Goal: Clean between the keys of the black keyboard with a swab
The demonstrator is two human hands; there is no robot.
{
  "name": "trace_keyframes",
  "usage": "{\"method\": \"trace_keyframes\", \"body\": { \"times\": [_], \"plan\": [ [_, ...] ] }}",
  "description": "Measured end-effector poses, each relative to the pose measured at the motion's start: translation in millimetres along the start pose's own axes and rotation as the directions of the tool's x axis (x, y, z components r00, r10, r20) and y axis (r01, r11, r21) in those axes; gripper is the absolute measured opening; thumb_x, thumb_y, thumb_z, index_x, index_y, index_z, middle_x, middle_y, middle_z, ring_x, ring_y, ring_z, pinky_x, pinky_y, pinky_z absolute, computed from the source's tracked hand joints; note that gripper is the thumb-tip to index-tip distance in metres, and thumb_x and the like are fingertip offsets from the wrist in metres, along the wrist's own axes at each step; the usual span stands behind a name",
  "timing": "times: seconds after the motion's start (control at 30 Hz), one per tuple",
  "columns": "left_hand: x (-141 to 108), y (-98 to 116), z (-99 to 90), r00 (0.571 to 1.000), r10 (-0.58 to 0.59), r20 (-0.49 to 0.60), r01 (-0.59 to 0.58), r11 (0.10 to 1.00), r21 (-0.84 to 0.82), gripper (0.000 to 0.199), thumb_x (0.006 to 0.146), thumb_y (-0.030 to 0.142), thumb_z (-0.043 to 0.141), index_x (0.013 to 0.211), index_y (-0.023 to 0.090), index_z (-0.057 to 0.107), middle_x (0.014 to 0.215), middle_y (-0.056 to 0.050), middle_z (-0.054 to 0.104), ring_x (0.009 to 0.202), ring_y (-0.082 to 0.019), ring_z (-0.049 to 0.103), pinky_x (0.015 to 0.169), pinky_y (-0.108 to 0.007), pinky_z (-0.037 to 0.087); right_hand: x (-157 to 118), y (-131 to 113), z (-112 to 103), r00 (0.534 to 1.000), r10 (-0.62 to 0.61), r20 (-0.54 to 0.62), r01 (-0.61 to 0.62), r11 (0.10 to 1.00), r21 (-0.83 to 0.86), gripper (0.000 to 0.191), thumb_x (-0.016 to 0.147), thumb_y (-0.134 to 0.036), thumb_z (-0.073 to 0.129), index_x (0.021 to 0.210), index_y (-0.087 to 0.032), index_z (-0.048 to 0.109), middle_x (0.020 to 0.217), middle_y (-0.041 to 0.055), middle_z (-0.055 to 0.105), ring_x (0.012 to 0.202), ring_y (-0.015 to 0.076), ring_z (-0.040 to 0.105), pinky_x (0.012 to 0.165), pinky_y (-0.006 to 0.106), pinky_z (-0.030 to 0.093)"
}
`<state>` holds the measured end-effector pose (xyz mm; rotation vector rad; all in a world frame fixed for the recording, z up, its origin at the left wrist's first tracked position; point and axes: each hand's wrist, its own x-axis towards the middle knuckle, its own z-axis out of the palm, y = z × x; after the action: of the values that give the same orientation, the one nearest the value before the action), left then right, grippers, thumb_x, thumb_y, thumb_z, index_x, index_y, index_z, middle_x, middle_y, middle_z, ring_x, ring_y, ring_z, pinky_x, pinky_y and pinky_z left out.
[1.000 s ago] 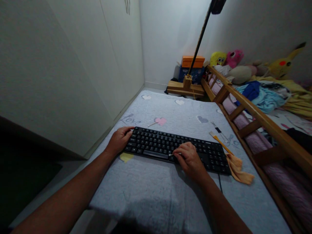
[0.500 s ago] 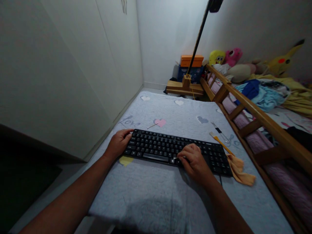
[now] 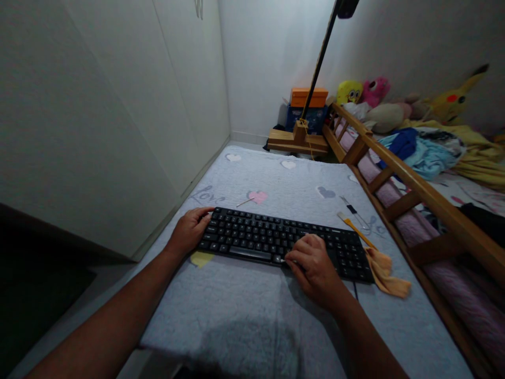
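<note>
A black keyboard (image 3: 252, 235) lies on the cloth-covered table in front of me. Its left end is held by my left hand (image 3: 191, 229), thumb on top and fingers along the far corner. My right hand (image 3: 310, 263) pinches a cotton swab (image 3: 281, 260), whose white tip touches the keys right of the space bar; most of the swab is hidden by the fingers. Another cotton swab (image 3: 245, 201) lies beyond the keyboard. To the right rest a brush with a yellow handle (image 3: 357, 230), a wire keycap puller (image 3: 354, 211) and an orange cloth (image 3: 389, 273).
A wooden bed rail (image 3: 418, 197) borders the table's right side, with plush toys and bedding behind it. White cabinet doors (image 3: 158, 121) stand along the left. At the far end are a wooden stand (image 3: 298, 138) with a black pole and an orange box (image 3: 309, 97).
The swab tip in my right hand has shifted slightly down and left over the keys. My left hand keeps its hold on the keyboard. The view has moved a little.
</note>
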<state>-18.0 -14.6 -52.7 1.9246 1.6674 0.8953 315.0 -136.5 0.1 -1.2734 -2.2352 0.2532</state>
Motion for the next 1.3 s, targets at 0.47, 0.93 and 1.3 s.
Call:
{"method": "trace_keyframes", "body": {
  "times": [0.47, 0.93, 1.3],
  "plan": [
    [-1.1, 4.8, -1.3, 1.0, -0.011, 0.0, 0.011, 1.0, -0.004, 0.048, 0.087, 0.041, 0.045, 0.118, 0.015, 0.07, 0.119, -0.011, 0.071, 0.113, -0.028, 0.063, 0.105, -0.043, 0.045, 1.2, 0.3, 8.8, 0.999, -0.039, -0.034, 0.043, 0.99, 0.132, 0.014, 0.092, -0.014, 0.058, 0.089, -0.019, 0.07, 0.079, 0.0027, 0.064, 0.085, 0.0186, 0.051, 0.085, 0.038, 0.035],
    [-1.8, 5.0, -1.0, 1.0, -0.011, -0.004, 0.011, 1.0, 0.001, 0.048, 0.088, 0.042, 0.045, 0.118, 0.015, 0.071, 0.116, -0.011, 0.072, 0.111, -0.028, 0.064, 0.104, -0.043, 0.046, -0.4, 6.6, 3.7, 1.0, -0.011, -0.013, 0.012, 0.997, 0.071, 0.015, 0.092, -0.015, 0.057, 0.082, -0.019, 0.068, 0.074, 0.0025, 0.06, 0.083, 0.0191, 0.05, 0.084, 0.038, 0.036],
    [-1.7, 3.9, 0.4, 1.0, -0.019, 0.002, 0.019, 1.0, 0.015, 0.047, 0.089, 0.042, 0.045, 0.119, 0.016, 0.07, 0.12, -0.01, 0.071, 0.113, -0.027, 0.063, 0.106, -0.042, 0.044, -1.7, 9.3, 2.4, 1.0, -0.003, -0.014, 0.004, 0.997, 0.072, 0.02, 0.094, -0.021, 0.057, 0.079, -0.019, 0.07, 0.072, 0.0025, 0.061, 0.08, 0.0183, 0.051, 0.082, 0.039, 0.036]
  ]
}}
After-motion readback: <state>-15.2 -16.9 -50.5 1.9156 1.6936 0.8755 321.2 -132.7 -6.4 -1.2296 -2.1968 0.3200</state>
